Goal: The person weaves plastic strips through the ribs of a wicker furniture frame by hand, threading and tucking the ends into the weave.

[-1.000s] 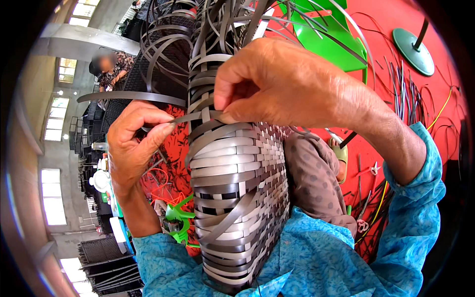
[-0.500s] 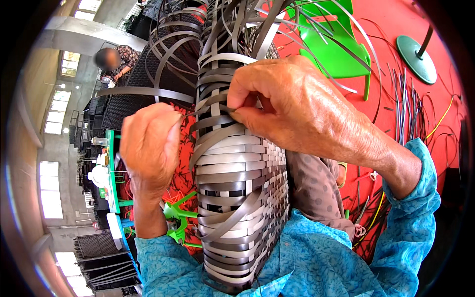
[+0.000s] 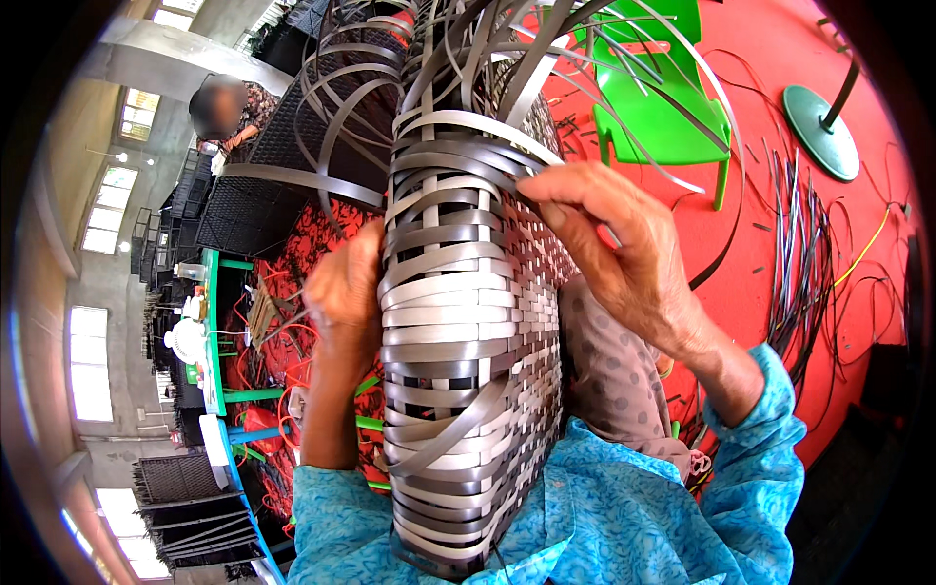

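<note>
A long curved piece woven from flat grey and whitish strips (image 3: pixel 448 322) runs up the middle in front of me, its sides in a tight weave. My right hand (image 3: pixel 629 258) is at its right edge, thumb and forefinger pinched on a dark grey strip (image 3: pixel 458 156) that crosses the top. On the left side my left hand (image 3: pixel 346 278), somewhat blurred, is closed close against the woven edge. A grey strip end seems to stick out from its fist. Lower down, a loose dark strip (image 3: pixel 453 429) lies slantwise over the weave.
Many loose strips (image 3: pixel 478 58) fan out at the far end. A green chair (image 3: pixel 663 107) and a round green stand base (image 3: pixel 821 134) are on the red floor, with strip bundles (image 3: pixel 801 263) at right. At far left, a person (image 3: pixel 255 107) sits by dark woven panels; a green-edged table (image 3: pixel 214 331) stands nearer.
My right hand has moved right, from the top of the piece to its right edge. My left hand has shifted right and slightly down, against the left side. The strip between them now lies flatter across.
</note>
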The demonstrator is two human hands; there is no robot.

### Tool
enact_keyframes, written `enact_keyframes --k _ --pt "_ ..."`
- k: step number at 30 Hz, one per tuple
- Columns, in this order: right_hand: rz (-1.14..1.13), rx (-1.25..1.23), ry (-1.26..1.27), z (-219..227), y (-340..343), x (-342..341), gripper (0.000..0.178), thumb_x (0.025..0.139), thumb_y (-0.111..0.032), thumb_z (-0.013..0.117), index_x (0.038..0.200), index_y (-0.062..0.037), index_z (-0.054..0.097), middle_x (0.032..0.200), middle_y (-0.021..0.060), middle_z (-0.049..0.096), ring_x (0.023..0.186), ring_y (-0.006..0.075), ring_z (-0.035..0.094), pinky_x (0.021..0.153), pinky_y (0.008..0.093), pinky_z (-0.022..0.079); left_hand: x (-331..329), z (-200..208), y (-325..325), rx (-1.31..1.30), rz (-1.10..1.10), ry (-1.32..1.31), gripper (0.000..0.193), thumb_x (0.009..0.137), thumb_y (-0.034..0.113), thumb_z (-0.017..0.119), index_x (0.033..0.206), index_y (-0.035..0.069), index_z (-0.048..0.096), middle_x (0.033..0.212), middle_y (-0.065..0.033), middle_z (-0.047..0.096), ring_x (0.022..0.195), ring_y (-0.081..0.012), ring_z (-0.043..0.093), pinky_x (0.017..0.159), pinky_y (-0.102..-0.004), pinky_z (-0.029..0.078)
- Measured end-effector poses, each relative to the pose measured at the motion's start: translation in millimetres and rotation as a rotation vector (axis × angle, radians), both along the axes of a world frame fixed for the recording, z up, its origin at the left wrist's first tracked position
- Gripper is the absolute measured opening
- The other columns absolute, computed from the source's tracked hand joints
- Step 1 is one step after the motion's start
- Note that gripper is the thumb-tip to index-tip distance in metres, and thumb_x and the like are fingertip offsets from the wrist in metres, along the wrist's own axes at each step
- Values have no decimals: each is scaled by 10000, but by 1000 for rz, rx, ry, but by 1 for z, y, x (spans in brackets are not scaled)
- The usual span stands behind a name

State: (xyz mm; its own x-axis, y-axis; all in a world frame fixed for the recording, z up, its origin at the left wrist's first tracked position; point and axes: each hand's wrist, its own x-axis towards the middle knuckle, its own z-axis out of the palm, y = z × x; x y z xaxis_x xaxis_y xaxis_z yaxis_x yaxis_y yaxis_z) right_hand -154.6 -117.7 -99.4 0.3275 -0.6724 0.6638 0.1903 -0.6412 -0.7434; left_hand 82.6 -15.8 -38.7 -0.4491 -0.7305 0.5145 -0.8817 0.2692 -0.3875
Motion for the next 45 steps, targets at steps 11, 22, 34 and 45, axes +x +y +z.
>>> enact_keyframes --k 11,22,34,45 --pt "-28 -74 -61 -16 29 11 475 845 108 559 1293 -47 546 1055 166 567 913 284 584 773 310 488 -2 -47 -7 -69 29 368 498 777 94 681 1227 -59 531 717 -135 617 559 -215 612 516 -331 475" --pt "-21 -210 90 -4 4 8 670 695 226 557 1282 -95 584 1054 101 475 900 224 545 773 280 473 -23 -54 -11 -36 21 451 577 756 97 695 1275 -56 495 730 -127 631 567 -217 620 522 -325 483" --pt "-90 -290 165 -4 -1 -9 635 671 215 575 1219 -102 627 1025 120 493 884 264 572 746 315 499 -45 -65 -18 -42 10 569 665 733 100 710 1328 -53 455 743 -118 647 576 -219 629 529 -319 492" --pt "-228 -368 222 13 1 -22 548 649 2 750 1162 -159 643 978 102 495 862 269 553 711 345 511 -74 -60 -22 -28 -72 684 709 716 61 701 1366 -37 435 690 -106 619 552 -209 610 509 -320 478"
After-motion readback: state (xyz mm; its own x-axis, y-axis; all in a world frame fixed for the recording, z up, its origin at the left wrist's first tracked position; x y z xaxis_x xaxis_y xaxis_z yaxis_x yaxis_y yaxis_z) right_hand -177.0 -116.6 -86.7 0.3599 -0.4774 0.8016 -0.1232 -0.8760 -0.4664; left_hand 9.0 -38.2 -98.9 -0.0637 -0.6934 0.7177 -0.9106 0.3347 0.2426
